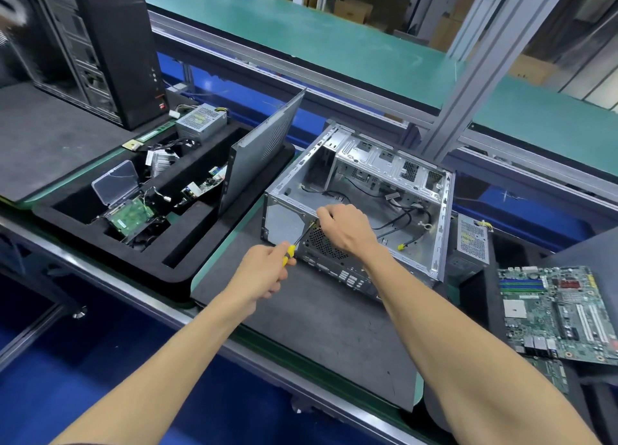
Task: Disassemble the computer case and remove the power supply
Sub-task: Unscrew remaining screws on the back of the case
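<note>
- Head view, only angle we get: the computer case (pixel 361 210) lies on its side on the dark mat (pixel 301 327), side panel already off and leaning against the foam tray (pixel 110 244) to the left.
- Left hand (pixel 264 270) is wrapped around the yellow screwdriver (pixel 296 244), tip up at the rear panel's top edge.
- Right hand (pixel 344 227) is curled over that same edge, fingers right at the tip; can't tell if it's pinching a screw or just steadying.
- The power supply bay looks empty to me. A silver power supply (pixel 471 244) sits just right of the case.
- My take: keep the driver square to the screw, push in firmly, and let the right hand catch it.
</note>
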`<state>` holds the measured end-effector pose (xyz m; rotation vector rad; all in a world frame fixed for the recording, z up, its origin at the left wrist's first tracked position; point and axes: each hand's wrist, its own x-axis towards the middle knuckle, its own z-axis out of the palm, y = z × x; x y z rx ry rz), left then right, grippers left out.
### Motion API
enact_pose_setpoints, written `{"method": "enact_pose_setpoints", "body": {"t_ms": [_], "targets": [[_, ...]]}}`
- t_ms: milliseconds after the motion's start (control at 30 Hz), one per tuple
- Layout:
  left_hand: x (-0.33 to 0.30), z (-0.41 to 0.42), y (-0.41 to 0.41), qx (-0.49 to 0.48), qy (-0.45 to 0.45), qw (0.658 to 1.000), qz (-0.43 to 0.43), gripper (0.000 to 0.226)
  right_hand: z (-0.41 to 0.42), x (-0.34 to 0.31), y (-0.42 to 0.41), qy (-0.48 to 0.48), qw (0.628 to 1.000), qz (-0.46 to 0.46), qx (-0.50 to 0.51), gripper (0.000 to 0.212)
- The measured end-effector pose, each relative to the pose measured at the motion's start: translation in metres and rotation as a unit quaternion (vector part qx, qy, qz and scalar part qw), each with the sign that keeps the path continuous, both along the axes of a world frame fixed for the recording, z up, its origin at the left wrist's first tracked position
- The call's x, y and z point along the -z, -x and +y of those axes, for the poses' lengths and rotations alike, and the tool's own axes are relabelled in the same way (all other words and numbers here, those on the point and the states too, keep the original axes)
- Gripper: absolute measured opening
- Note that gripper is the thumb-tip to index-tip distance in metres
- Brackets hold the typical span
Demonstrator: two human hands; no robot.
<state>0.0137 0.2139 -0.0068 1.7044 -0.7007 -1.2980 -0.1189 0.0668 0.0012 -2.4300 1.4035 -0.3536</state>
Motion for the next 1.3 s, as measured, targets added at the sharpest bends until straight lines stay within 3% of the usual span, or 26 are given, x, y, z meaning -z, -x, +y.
{"method": "enact_pose_setpoints", "body": {"t_ms": [67, 133, 167, 200, 233, 267, 333, 367, 400, 467, 533, 600, 633, 667, 767, 967, 1033, 1100, 1167, 1233, 1300], "targets": [[-0.003, 0.005, 0.004, 0.021, 0.041, 0.977, -0.209, 0.035, 0.000, 0.000, 0.000, -0.003, 1.000, 0.001, -0.001, 0.034], [0.001, 0.011, 0.008, 0.037, 0.081, 0.882, -0.462, 0.036, 0.000, 0.000, 0.000, -0.005, 1.000, 0.000, -0.004, 0.035], [0.002, 0.014, 0.009, 0.034, 0.105, 0.847, -0.520, 0.035, 0.000, 0.001, 0.000, -0.005, 1.000, 0.000, -0.004, 0.035], [0.003, 0.013, 0.009, 0.030, 0.119, 0.836, -0.535, 0.032, 0.000, 0.001, 0.000, -0.004, 1.000, -0.001, -0.003, 0.035], [0.004, 0.011, 0.007, 0.026, 0.126, 0.854, -0.503, 0.030, 0.000, 0.001, 0.001, -0.002, 1.000, 0.000, -0.002, 0.035], [0.004, 0.009, 0.007, 0.024, 0.115, 0.902, -0.415, 0.029, 0.000, 0.001, 0.001, -0.001, 1.000, 0.001, 0.000, 0.035], [0.002, 0.002, 0.007, 0.015, 0.054, 0.990, -0.131, 0.031, 0.000, 0.001, 0.001, 0.000, 1.000, 0.003, 0.001, 0.036], [0.003, 0.001, 0.007, -0.001, 0.019, 1.000, -0.010, 0.034, 0.000, 0.001, 0.000, 0.000, 1.000, 0.004, 0.000, 0.036], [0.004, 0.000, 0.007, -0.014, 0.001, 0.999, 0.049, 0.036, 0.000, 0.001, 0.000, -0.001, 1.000, 0.007, 0.000, 0.037], [0.005, 0.000, 0.008, -0.012, 0.007, 1.000, 0.015, 0.035, -0.001, 0.001, 0.001, -0.005, 1.000, 0.012, 0.000, 0.038], [0.004, 0.003, 0.008, 0.006, 0.029, 0.991, -0.129, 0.035, -0.001, 0.002, 0.002, -0.007, 1.000, 0.016, 0.001, 0.041], [0.006, 0.005, 0.009, 0.028, 0.057, 0.957, -0.283, 0.032, -0.002, 0.003, 0.002, -0.004, 1.000, 0.019, 0.002, 0.048], [0.005, 0.005, 0.008, 0.028, 0.071, 0.947, -0.313, 0.028, -0.002, 0.003, 0.002, 0.000, 1.000, 0.021, 0.002, 0.052], [0.005, 0.004, 0.007, 0.025, 0.076, 0.954, -0.289, 0.025, -0.003, 0.004, 0.002, 0.003, 1.000, 0.024, 0.002, 0.053], [-0.001, -0.001, 0.009, 0.006, 0.040, 0.999, -0.036, 0.027, -0.003, 0.004, 0.002, 0.015, 0.999, 0.034, -0.003, 0.048], [-0.002, -0.004, 0.006, -0.010, -0.012, 0.976, 0.216, 0.030, -0.002, 0.004, 0.000, 0.026, 0.999, 0.039, -0.002, 0.059], [-0.001, -0.002, 0.005, -0.012, 0.000, 0.988, 0.152, 0.030, -0.002, 0.004, 0.000, 0.027, 0.999, 0.039, -0.005, 0.059], [-0.001, 0.000, 0.008, 0.001, 0.028, 0.999, -0.046, 0.035, -0.002, 0.004, 0.000, 0.028, 0.999, 0.039, -0.006, 0.058], [0.003, 0.001, 0.013, 0.010, 0.053, 0.980, -0.189, 0.034, -0.002, 0.004, 0.001, 0.029, 0.999, 0.042, -0.008, 0.053], [0.005, 0.000, 0.013, 0.000, 0.066, 0.978, -0.200, 0.028, -0.002, 0.005, 0.001, 0.034, 0.998, 0.049, -0.012, 0.047], [0.006, -0.001, 0.009, -0.019, 0.068, 0.991, -0.117, 0.025, -0.002, 0.006, 0.002, 0.040, 0.998, 0.054, -0.013, 0.044]]}}
